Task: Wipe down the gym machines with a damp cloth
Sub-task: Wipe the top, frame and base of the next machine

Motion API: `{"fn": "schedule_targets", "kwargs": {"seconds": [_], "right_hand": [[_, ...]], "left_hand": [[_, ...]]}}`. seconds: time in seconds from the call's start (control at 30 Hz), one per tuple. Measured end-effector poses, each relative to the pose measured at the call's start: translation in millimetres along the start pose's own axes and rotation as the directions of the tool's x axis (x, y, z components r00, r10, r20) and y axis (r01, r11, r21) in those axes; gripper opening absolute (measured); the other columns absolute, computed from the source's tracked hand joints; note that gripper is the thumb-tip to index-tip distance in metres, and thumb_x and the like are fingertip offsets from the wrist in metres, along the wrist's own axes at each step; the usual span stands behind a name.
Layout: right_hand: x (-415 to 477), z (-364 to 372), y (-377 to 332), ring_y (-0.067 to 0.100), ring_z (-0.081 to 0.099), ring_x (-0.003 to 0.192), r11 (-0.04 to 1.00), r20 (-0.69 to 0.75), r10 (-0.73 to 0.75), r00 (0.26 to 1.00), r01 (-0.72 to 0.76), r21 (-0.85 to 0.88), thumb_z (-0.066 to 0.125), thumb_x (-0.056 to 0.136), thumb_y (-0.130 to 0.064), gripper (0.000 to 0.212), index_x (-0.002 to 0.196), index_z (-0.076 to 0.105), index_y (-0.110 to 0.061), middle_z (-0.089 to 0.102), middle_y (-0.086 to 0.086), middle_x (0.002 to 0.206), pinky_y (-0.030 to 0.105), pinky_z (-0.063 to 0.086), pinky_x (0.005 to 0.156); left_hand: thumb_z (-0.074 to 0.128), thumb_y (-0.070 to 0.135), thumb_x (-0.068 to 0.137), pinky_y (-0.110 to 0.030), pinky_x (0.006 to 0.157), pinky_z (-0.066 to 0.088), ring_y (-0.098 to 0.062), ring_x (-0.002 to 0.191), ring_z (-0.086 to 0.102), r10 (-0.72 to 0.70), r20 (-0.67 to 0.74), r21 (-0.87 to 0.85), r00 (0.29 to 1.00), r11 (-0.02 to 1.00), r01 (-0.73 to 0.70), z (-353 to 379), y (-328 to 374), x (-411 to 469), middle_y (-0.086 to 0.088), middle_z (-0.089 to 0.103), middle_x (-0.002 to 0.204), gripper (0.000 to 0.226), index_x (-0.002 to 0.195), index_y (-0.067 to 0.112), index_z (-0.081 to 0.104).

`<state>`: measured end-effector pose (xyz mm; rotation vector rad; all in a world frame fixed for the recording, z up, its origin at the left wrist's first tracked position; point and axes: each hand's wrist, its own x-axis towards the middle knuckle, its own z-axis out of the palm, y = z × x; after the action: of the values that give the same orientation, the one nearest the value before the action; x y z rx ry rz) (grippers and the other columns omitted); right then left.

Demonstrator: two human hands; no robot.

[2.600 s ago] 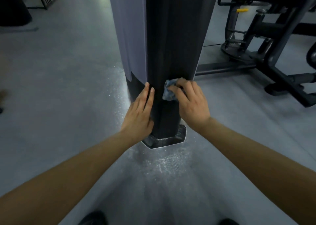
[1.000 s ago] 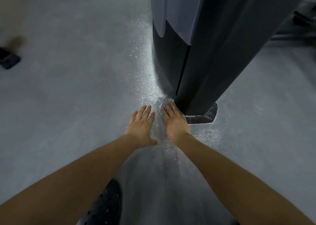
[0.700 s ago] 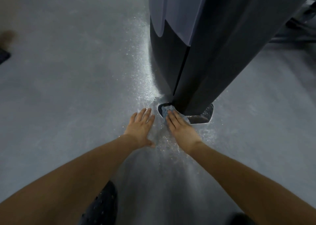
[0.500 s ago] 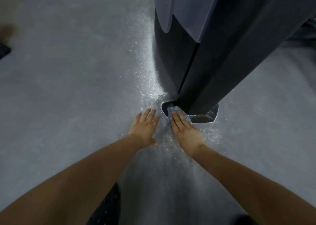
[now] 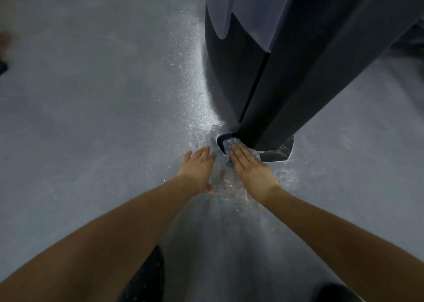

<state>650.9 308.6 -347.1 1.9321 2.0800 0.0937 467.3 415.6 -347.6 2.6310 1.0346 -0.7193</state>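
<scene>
A tall black machine column [image 5: 286, 77] with a pale grey panel rises from a dark metal foot plate [image 5: 278, 151] on the floor. My right hand [image 5: 249, 167] lies flat with straight fingers, pressing a crumpled blue cloth [image 5: 228, 146] onto the foot plate at the column's base. Most of the cloth is hidden under my fingers. My left hand [image 5: 198, 167] rests flat on the floor just left of the plate, fingers straight, holding nothing.
Grey speckled floor [image 5: 91, 118] spreads to the left and front. My dark shoes [image 5: 144, 278] show at the bottom edge. A dark object [image 5: 2, 66] lies at the far left edge. Part of another machine's frame [image 5: 413, 40] is at the right edge.
Both hands dropped from the column's lower side to the floor. The right hand with the cloth now presses on the foot plate and shifted slightly along it; the left hand stays flat on the floor.
</scene>
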Motion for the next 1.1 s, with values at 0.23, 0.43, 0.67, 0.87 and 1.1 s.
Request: {"fn": "schedule_targets", "kwargs": {"seconds": [0.23,0.43,0.67,0.87,1.1], "right_hand": [[40.5,1.9,-15.9,0.036,-0.012,0.162,1.0,0.109,0.006,0.994,-0.005,-0.006,0.035,0.111,-0.017,0.07,0.166,-0.006,-0.003,-0.013,0.017,0.175,0.045,0.003,0.134],[76.8,-8.7,-27.4,0.036,-0.007,0.163,0.998,0.13,0.042,0.991,-0.049,0.049,0.041,0.11,-0.029,0.073,0.169,0.003,-0.008,-0.004,0.013,0.177,0.047,0.007,0.133],[-2.1,15.9,9.6,0.027,0.052,0.145,0.997,-0.16,-0.016,0.987,0.029,0.077,0.073,0.084,-0.019,0.069,0.151,0.057,-0.01,0.055,0.006,0.157,0.04,0.051,0.109],[-30.8,26.4,38.6,0.032,0.067,0.122,0.972,-0.298,0.039,0.954,0.033,0.234,0.076,0.082,-0.006,0.05,0.133,0.071,-0.007,0.067,0.008,0.138,0.041,0.065,0.077],[-57.2,50.2,67.0,0.034,0.066,0.109,0.823,-0.234,0.45,0.862,-0.299,0.483,0.074,0.089,0.002,0.039,0.127,0.072,-0.006,0.066,0.008,0.133,0.043,0.065,0.068]], "left_hand": [[0.078,0.066,0.083,-0.054,0.134,0.005,-0.022,0.166,0.0,-0.001,0.008,-0.087,1.0,0.996,0.002,-8.4,-0.5,-3.6,-0.005,-0.003,0.18,0.125,0.172,0.02,0.004],[0.06,0.059,0.096,-0.05,0.133,0.008,-0.021,0.164,0.015,-0.014,-0.069,-0.167,0.998,0.986,0.003,-16.6,-4.0,-9.0,-0.004,0.012,0.179,0.091,0.171,0.023,0.02],[0.059,0.05,0.097,-0.047,0.132,0.013,-0.028,0.157,0.029,0.034,-0.203,-0.114,0.979,0.992,-0.058,-12.3,-0.8,-12.1,-0.008,0.026,0.173,0.073,0.161,0.022,0.037],[0.064,0.042,0.093,-0.043,0.132,0.016,-0.029,0.161,0.02,0.097,-0.27,-0.184,0.958,0.971,-0.151,-25.0,31.3,-13.9,-0.008,0.015,0.177,0.087,0.168,0.019,0.027],[0.061,0.048,0.097,-0.039,0.131,0.016,-0.024,0.165,0.004,0.101,-0.177,-0.187,0.979,0.973,-0.135,-35.0,61.0,-4.3,-0.006,-0.008,0.179,0.097,0.172,0.017,0.008]]}}
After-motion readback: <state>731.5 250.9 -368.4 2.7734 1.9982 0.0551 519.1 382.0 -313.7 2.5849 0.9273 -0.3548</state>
